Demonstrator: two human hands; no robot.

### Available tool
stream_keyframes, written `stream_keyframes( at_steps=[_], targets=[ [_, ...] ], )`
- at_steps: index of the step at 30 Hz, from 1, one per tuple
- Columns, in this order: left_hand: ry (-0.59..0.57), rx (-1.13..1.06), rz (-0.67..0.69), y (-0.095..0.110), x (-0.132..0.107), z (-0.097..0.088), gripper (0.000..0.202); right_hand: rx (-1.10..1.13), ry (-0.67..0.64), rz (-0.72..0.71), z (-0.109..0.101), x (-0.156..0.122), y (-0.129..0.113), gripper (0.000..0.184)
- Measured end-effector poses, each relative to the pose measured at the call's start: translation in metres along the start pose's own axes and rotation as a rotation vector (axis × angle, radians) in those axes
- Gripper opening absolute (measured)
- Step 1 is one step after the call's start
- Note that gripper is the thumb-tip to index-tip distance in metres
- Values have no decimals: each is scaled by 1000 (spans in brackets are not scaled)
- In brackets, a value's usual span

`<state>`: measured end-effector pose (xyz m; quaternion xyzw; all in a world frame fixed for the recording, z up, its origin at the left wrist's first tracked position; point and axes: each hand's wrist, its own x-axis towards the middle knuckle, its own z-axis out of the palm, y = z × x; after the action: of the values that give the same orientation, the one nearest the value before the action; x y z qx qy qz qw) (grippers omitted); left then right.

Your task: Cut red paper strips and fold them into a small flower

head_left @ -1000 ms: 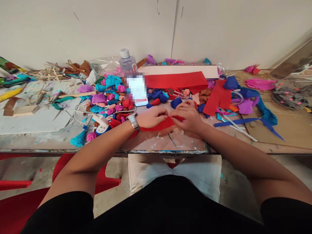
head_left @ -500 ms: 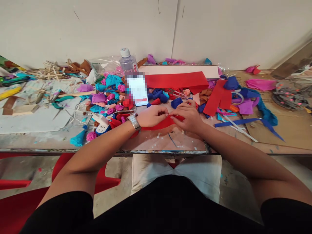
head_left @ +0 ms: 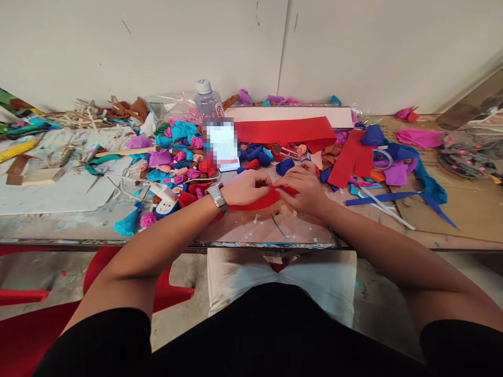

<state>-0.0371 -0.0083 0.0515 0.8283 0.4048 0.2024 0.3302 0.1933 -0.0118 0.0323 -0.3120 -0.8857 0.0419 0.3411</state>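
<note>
Left hand [head_left: 248,188] and right hand [head_left: 302,189] pinch a red crepe-paper strip [head_left: 257,203] above a littered bench [head_left: 239,226]. An uneven tug could tear it.

My single view comes from my own head, above and behind my bare fingers [head_left: 293,178], facing forward and down. It sits close: my black short-sleeved shirt [head_left: 271,335] fills much of the foreground, nearer than my fingers, and beyond them it reaches the flat off-white wall [head_left: 176,47].
</note>
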Motion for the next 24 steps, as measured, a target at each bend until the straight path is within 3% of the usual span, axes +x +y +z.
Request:
stream_keyframes(
  at_steps=[18, 24],
  targets=[
    [98, 51, 76, 6, -4, 3, 26, -26, 11, 45, 4, -3, 2, 14],
    [169, 172, 70, 9, -5, 6, 23, -27, -1, 49, 7, -4, 6, 12]
  ],
)
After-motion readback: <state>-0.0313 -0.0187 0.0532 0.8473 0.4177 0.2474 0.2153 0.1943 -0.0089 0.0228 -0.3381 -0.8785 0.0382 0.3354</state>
